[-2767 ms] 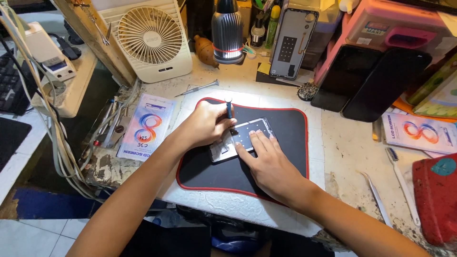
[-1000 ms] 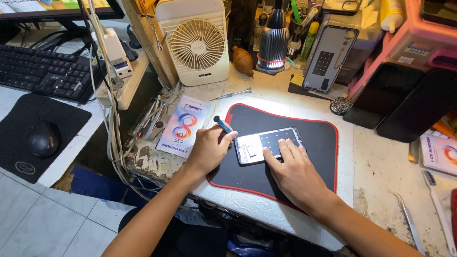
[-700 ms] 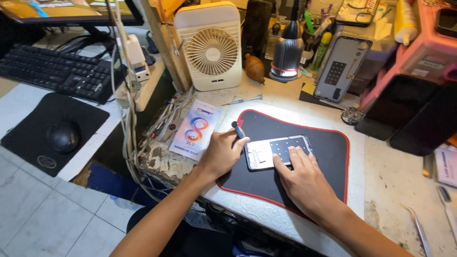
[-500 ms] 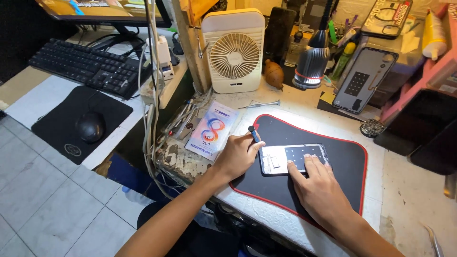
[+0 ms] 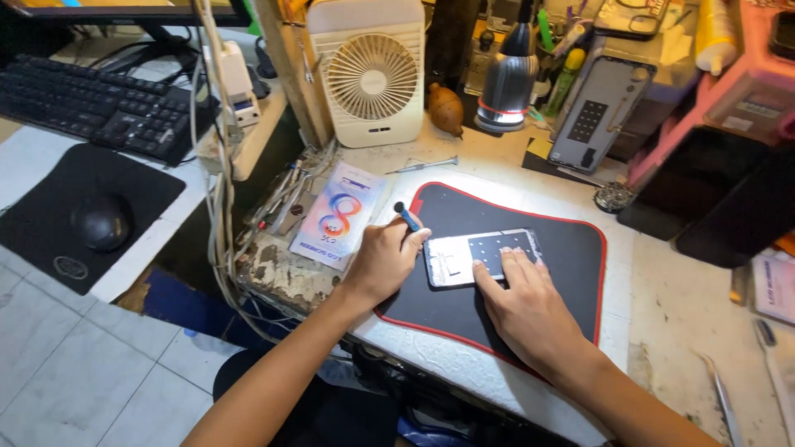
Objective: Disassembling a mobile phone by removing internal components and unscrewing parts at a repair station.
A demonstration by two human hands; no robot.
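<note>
Cluttered bench, black mat (image 5: 530,331) same | head's swung left | left hand (image 5: 383,263) still clamped on screwdriver (image 5: 407,217) beside phone frame (image 5: 483,257) | right hand (image 5: 530,310) fingers flat, together, pinning it

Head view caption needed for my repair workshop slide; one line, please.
Left hand holds a blue-handled tool at an opened white phone frame, steadied by the right hand on a red-edged black mat.

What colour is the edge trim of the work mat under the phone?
Red trim around a black mat, clearest in the head view.
</note>
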